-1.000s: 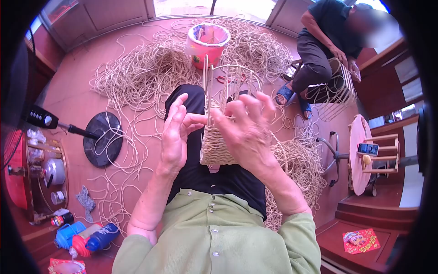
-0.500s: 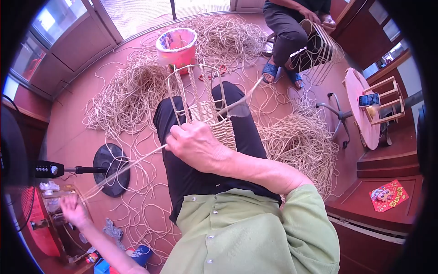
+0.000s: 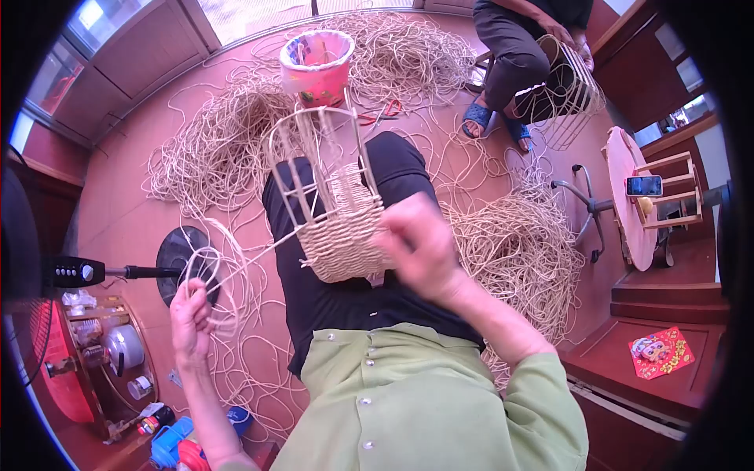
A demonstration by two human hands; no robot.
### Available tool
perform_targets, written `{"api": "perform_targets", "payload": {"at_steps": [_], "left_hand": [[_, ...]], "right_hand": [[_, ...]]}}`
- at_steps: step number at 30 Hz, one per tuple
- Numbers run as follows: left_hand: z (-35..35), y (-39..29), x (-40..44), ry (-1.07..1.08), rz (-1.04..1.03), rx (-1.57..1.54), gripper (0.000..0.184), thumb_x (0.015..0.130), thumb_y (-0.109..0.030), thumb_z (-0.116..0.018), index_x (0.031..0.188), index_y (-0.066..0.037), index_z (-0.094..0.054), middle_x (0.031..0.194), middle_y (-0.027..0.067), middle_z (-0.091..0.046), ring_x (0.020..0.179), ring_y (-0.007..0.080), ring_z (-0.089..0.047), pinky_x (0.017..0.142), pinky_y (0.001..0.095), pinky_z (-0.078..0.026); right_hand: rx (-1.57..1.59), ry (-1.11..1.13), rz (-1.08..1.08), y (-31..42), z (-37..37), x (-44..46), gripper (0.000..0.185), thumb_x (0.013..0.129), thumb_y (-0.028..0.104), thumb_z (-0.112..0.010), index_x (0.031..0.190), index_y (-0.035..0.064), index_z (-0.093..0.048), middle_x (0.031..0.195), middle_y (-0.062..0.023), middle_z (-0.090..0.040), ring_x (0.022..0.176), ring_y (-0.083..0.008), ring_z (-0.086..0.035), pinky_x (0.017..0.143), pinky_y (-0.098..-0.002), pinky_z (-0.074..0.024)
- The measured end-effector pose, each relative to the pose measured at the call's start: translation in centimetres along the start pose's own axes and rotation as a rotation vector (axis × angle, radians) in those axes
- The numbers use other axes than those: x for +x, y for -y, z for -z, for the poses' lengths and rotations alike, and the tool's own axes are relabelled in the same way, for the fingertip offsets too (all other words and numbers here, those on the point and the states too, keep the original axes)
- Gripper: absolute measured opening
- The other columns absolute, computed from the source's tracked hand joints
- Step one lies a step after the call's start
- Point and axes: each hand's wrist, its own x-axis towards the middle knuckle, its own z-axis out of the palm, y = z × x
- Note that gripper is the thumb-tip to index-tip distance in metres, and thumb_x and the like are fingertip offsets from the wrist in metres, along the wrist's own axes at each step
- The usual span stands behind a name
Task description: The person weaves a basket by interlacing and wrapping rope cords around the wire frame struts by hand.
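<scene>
A partly woven basket rests tilted on my lap, its lower part wound with pale cord and its upper frame of bare rods showing. From the basket's left side a strand of cord runs to my left hand, which is closed on it with loops hanging around the fingers. My right hand is at the basket's right edge, fingers curled and smeared by motion; whether it grips the rim is unclear.
Heaps of loose cord cover much of the floor. Beyond the basket stand a pink bucket and red-handled scissors. A fan's round base lies left. Another person handles a wire frame at upper right.
The basket has turned and come nearer, showing its woven side. My right hand has moved from its left to its right. My left hand has come in toward the basket, slackening the cord.
</scene>
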Motion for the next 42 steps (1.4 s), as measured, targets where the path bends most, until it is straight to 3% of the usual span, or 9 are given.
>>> {"api": "perform_targets", "payload": {"at_steps": [1,5,8,13,18,25,33,37,42], "left_hand": [[-0.8,0.2,0.9,-0.019,-0.005,0.056,0.01,0.102,-0.009,-0.06,0.111,-0.006,-0.06,0.062,-0.0121,-0.037,0.042,-0.0022,-0.024,0.035,0.0183,-0.017],[-3.0,1.6,6.4,-0.074,-0.235,0.587,0.031,0.099,-0.01,-0.064,0.129,-0.002,-0.061,0.093,0.0026,-0.069,0.076,0.0032,-0.06,0.066,0.0196,-0.047],[-10.5,-1.4,5.2,-0.004,-0.314,0.532,0.045,0.095,-0.008,-0.066,0.139,-0.001,-0.057,0.113,0.0098,-0.071,0.101,0.0076,-0.063,0.088,0.023,-0.048],[-17.1,-2.4,4.3,0.267,-0.142,0.429,0.048,0.089,-0.007,-0.07,0.136,-0.003,-0.058,0.098,0.0038,-0.072,0.087,0.0082,-0.064,0.078,0.0221,-0.048],[-16.4,-2.7,3.7,0.234,-0.049,0.285,0.008,0.09,-0.01,-0.073,0.095,-0.005,-0.071,0.073,-0.0058,-0.061,0.056,-0.0011,-0.042,0.049,0.0172,-0.028],[-14.3,-2.1,7.4,0.392,0.038,0.346,0.018,0.102,-0.018,-0.059,0.103,-0.006,-0.071,0.073,-0.003,-0.062,0.055,-0.0009,-0.04,0.05,0.0183,-0.027],[-16.9,-1.5,9.1,0.365,-0.469,0.921,0.019,0.1,-0.014,-0.062,0.106,0.0,-0.073,0.087,0.0015,-0.07,0.075,0.0088,-0.063,0.069,0.0267,-0.051],[-18.4,-2.0,9.5,0.414,-0.03,0.328,0.012,0.1,-0.012,-0.064,0.104,-0.002,-0.071,0.085,-0.0038,-0.068,0.069,0.0006,-0.055,0.059,0.0192,-0.042],[-19.8,-1.8,8.3,0.457,0.008,-0.069,0.055,0.097,-0.006,-0.066,0.144,-0.004,-0.039,0.095,0.0022,-0.07,0.077,0.0037,-0.06,0.066,0.0189,-0.046]], "right_hand": [[0.016,0.007,-0.226,-1.3,1.3,-0.9,0.029,0.081,0.011,-0.083,0.102,0.0054,-0.064,0.095,-0.0062,-0.064,0.073,-0.021,-0.062,0.063,-0.0341,-0.051],[-0.042,0.01,-0.177,-3.0,1.6,-0.1,0.049,0.08,0.016,-0.084,0.124,0.006,-0.065,0.113,-0.01,-0.065,0.103,-0.027,-0.064,0.087,-0.0384,-0.0526],[-0.035,0.026,-0.072,-4.1,0.7,-0.6,0.045,0.079,0.014,-0.084,0.121,0.0077,-0.068,0.111,-0.0103,-0.066,0.104,-0.0293,-0.064,0.09,-0.0392,-0.052],[-0.037,0.013,-0.076,-4.7,0.2,-1.7,0.038,0.078,0.012,-0.083,0.113,0.0081,-0.071,0.104,-0.0076,-0.065,0.097,-0.0269,-0.063,0.083,-0.0388,-0.0512],[-0.16,0.115,-0.068,-4.0,0.5,-0.9,0.035,0.077,0.014,-0.082,0.111,0.012,-0.072,0.102,-0.0045,-0.062,0.1,-0.0263,-0.06,0.086,-0.0412,-0.0475],[-0.391,0.041,0.039,-1.4,0.6,-0.1,0.04,0.076,0.012,-0.081,0.115,0.0147,-0.073,0.104,-0.0038,-0.059,0.099,-0.0259,-0.057,0.087,-0.0408,-0.0437],[-0.447,0.224,0.243,-0.6,-1.0,4.3,0.034,0.078,0.014,-0.07,0.112,0.0157,-0.073,0.079,0.0022,-0.05,0.076,-0.0183,-0.054,0.073,-0.0366,-0.0419],[-0.486,0.236,0.321,0.2,-1.5,6.2,0.033,0.078,0.016,-0.071,0.111,0.0149,-0.071,0.072,0.0016,-0.047,0.071,-0.0195,-0.053,0.068,-0.0369,-0.042],[-0.549,0.39,0.241,0.8,-2.2,6.6,0.032,0.081,0.017,-0.068,0.113,0.0121,-0.07,0.074,0.0,-0.057,0.074,-0.0195,-0.06,0.069,-0.0379,-0.0446]]}}
